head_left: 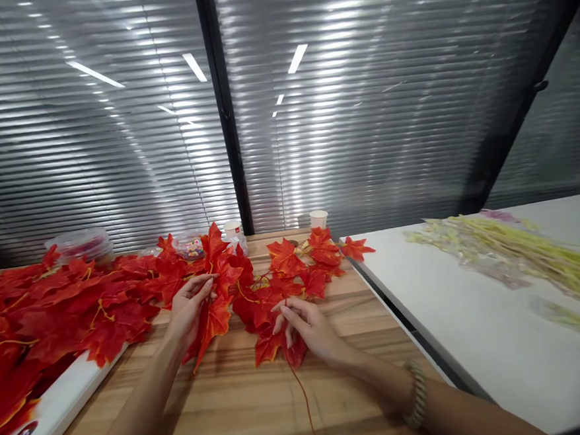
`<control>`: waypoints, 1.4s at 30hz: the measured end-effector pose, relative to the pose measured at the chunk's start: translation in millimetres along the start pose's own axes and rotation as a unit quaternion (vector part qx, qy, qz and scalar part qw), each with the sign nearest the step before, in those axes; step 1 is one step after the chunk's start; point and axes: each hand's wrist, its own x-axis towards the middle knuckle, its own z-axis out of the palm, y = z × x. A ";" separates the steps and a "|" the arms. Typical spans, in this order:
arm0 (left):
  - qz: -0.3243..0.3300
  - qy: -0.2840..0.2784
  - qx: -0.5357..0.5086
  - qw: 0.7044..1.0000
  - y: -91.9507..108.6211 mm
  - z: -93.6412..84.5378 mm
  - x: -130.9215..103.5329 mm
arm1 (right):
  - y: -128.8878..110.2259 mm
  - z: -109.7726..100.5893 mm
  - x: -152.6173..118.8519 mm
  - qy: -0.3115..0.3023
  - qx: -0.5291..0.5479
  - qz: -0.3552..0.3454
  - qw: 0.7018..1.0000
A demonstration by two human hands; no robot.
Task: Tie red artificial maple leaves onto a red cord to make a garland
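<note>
Red artificial maple leaves (285, 257) on thin yellow-orange stems lie across the wooden table. My left hand (191, 307) is closed, thumb and fingers pinched on a cluster of red leaves (217, 315) that stands up from the table. To its right, my right hand (305, 326) pinches a thin brown cord (305, 398) between thumb and index finger, over more red leaves. The cord hangs below the fingers and runs toward the near edge. The fingertips of my left hand are partly among the leaves.
Many red leaves (68, 306) are heaped at the left, over a white board (65, 405). Behind stand plastic tubs (81, 245), a container of colourful beads (190, 247) and paper cups (318, 219). Yellow stems (525, 247) lie on the white table (424, 287) at the right.
</note>
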 end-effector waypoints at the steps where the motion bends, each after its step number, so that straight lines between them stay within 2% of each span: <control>1: -0.003 -0.002 0.002 1.000 -0.2 0.4 -0.5 | 0.1 0.2 -0.2 -0.001 -0.001 0.001 1.000; 19: -0.022 -0.007 0.010 1.000 -1.9 2.5 -3.7 | 2.2 1.7 0.2 -0.015 -0.015 0.016 1.000; 33: -0.022 -0.024 0.041 0.999 -3.7 6.3 -4.4 | 1.6 3.4 -4.2 -0.047 -0.030 0.035 0.998; 42: -0.046 -0.031 0.045 0.997 -7.2 4.9 -4.6 | 4.5 2.8 -4.0 -0.066 -0.038 0.025 0.997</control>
